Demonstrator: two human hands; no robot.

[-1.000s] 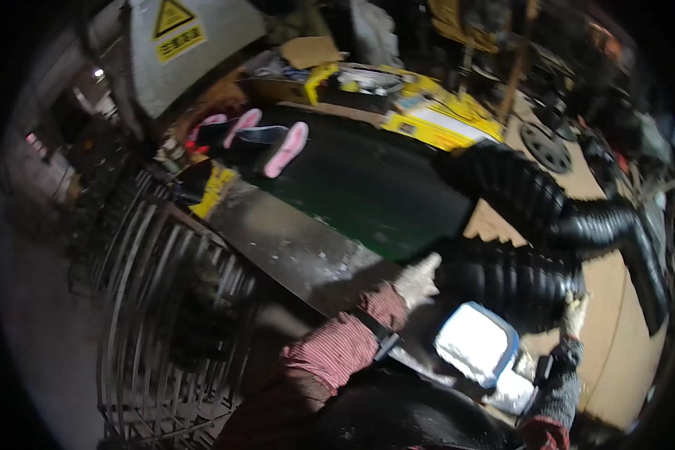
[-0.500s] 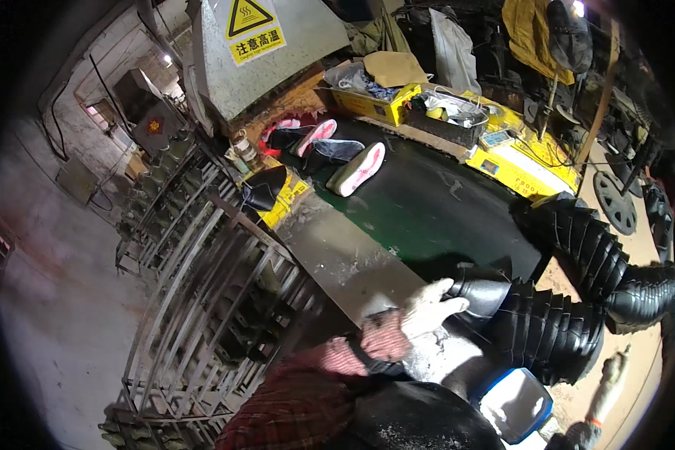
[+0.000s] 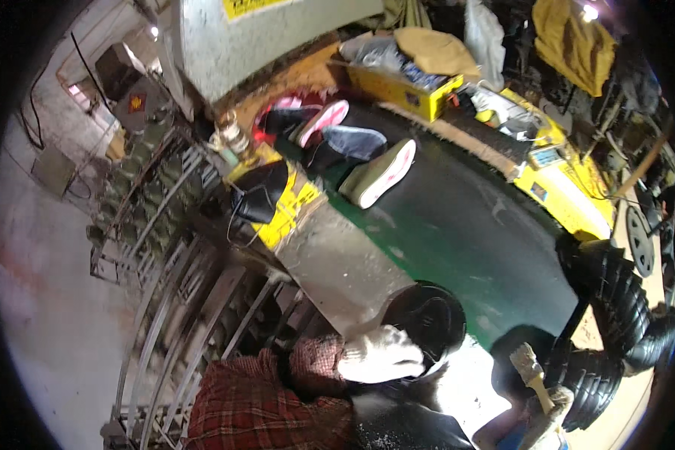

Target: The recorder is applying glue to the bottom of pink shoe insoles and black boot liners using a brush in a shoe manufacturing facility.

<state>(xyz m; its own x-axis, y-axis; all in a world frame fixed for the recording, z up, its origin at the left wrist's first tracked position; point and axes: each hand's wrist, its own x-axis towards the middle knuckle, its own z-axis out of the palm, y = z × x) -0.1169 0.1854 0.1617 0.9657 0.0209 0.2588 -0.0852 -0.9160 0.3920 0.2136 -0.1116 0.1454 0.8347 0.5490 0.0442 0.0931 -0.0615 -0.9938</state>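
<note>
My left hand (image 3: 380,354) wears a white glove, and its fingers (image 3: 412,346) curl shut over the near rim of a black pipe (image 3: 431,319), whose round mouth opens just beyond my knuckles. The plaid sleeve (image 3: 277,390) runs back from that wrist toward me. My right hand (image 3: 553,409), also gloved, is closed around the handle of a brush (image 3: 531,369); the bristles stand up above my fist, tilted a little to the left. Just right of those fingers lies a ribbed black hose (image 3: 615,300), curving off past them. Beyond the pipe stretches a green mat (image 3: 457,225), with shoes (image 3: 375,176) at its far end, well apart from both hands.
</note>
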